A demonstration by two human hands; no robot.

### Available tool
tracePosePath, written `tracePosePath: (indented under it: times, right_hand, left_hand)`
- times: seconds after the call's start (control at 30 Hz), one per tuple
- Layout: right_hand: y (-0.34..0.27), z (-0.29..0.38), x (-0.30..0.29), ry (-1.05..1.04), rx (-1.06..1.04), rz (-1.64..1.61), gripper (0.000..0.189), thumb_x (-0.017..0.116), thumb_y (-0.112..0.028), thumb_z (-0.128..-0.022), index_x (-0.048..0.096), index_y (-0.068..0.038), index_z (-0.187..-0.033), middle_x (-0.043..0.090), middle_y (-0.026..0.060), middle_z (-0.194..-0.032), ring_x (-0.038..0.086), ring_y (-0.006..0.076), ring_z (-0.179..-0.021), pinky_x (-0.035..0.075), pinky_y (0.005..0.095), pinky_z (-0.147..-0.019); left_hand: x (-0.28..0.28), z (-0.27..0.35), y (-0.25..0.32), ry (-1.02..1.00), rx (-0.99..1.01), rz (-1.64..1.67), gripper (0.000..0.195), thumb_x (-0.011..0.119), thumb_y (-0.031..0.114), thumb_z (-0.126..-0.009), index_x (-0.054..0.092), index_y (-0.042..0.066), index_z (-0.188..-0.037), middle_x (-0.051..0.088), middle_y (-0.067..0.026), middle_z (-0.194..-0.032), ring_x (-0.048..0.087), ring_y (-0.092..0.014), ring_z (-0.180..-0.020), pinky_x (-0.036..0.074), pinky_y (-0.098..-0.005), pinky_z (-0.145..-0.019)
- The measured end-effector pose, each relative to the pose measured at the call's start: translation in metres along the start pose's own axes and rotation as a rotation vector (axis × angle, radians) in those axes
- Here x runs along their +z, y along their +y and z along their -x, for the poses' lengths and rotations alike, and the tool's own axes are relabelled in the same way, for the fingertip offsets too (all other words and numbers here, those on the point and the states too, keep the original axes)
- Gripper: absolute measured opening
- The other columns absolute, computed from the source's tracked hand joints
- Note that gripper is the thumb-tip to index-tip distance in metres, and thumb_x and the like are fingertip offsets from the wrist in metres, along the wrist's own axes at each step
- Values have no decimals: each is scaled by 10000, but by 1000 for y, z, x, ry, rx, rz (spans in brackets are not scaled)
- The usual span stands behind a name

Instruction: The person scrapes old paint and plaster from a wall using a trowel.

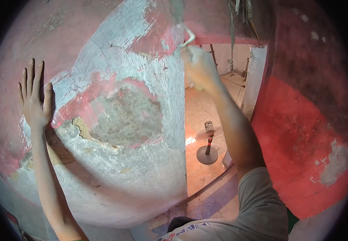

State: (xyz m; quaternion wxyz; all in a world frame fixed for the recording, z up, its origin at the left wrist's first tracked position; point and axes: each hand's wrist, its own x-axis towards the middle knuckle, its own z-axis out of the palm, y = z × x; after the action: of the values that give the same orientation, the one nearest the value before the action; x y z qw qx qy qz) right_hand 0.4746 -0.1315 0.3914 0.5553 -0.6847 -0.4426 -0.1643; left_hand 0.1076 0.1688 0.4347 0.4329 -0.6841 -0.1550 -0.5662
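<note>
The wall (149, 168) before me is partly coated in pale blue-white paint, with old pink paint and a bare, rough cement patch (128, 117). Flat against its left side rests my left hand (36, 102), fingers spread and pointing up, holding nothing. My right hand (196, 61) is raised at the upper corner of the doorway, closed around a handle and slightly blurred. A thin, bent roller frame (192, 36) rises from that fist towards the wall's edge; its far end is hard to make out.
Through the doorway, a pedestal fan (208, 144) stands on the tiled floor (201, 177). A white door jamb (253, 78) borders the opening's right side, beside a red-painted wall (294, 135). Dry strands (232, 30) hang at the top.
</note>
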Motion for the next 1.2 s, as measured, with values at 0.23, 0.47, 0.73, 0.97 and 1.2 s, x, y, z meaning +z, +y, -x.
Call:
tracePosePath:
  times: [0.23, 0.47, 0.73, 0.97, 1.2]
  right_hand:
    - [2, 71, 58, -158, -272, 55, 299, 553, -232, -1079, 631, 57, -1074, 708, 330, -923, 688, 549, -905, 519, 592, -768]
    - [21, 49, 80, 2, -269, 71, 348, 528, -262, -1088, 614, 75, -1068, 699, 363, -934, 683, 568, -936, 527, 624, -804]
    - [5, 34, 46, 27, -165, 43, 317, 545, -256, -1080, 622, 52, -1088, 685, 371, -929, 661, 597, -928, 497, 642, -827]
    - [6, 57, 71, -2, -335, -45, 329, 538, -226, -1069, 616, 70, -948, 695, 368, -940, 668, 579, -920, 493, 658, -822]
    - [-12, 91, 125, 13, -114, -143, 311, 507, -253, -1102, 584, 47, -1085, 678, 380, -981, 648, 609, -954, 505, 631, -801]
  left_hand:
    - [-6, 4, -6, -9, -3, 2, 565, 489, 431, -1113, 493, 290, -1659, 386, -1, -1767, 299, -295, -1651, 170, -552, -1337]
    - [1, -2, 1, -11, -9, 23, 559, 485, 437, -1114, 500, 292, -1654, 382, -3, -1768, 294, -306, -1651, 161, -558, -1341]
    - [0, 2, 1, -9, 1, -11, 565, 470, 429, -1122, 481, 282, -1667, 369, -8, -1776, 282, -293, -1658, 164, -552, -1339]
    - [-6, 5, -6, -25, 13, -17, 564, 475, 400, -1128, 468, 265, -1675, 362, -15, -1780, 276, -293, -1662, 145, -552, -1340]
    - [-2, 1, -1, -19, -8, 19, 558, 481, 428, -1119, 490, 290, -1660, 385, 0, -1767, 311, -307, -1644, 164, -563, -1337]
